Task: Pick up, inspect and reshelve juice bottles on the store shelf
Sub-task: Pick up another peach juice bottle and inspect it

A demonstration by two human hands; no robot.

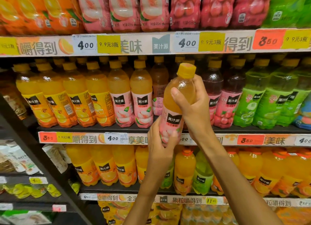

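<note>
Both hands are closed on 1 peach juice bottle (pixel 176 105), held just in front of the middle shelf and tilted a little, cap toward the upper right. The left hand (pixel 161 140) cups the bottle's base from below and from the left; its fingers (pixel 170 139) curl round the pink label, and the fingertips pass out of sight behind it. The right hand (pixel 193 105) wraps the upper half just under the neck, thumb (pixel 176 94) pressed flat on the clear orange-tinted part, the other fingers hidden behind the bottle. The yellow cap (pixel 186 71) stands free above that grip.

Just behind the fingers runs the shelf edge strip (pixel 114 138) with its price tags; the wrists cover part of the printing there. To the left of the hands stand 2 more peach bottles (pixel 131 97) in the front row, then orange juice bottles (pixel 67 98). To the right of the right hand are dark red juice bottles (pixel 227 97), then green ones (pixel 262 98).

Directly behind the held bottle the shelf is hidden, so I cannot tell whether a gap is there. The top row is cut off at the labels, and rear rows are dim.
</note>
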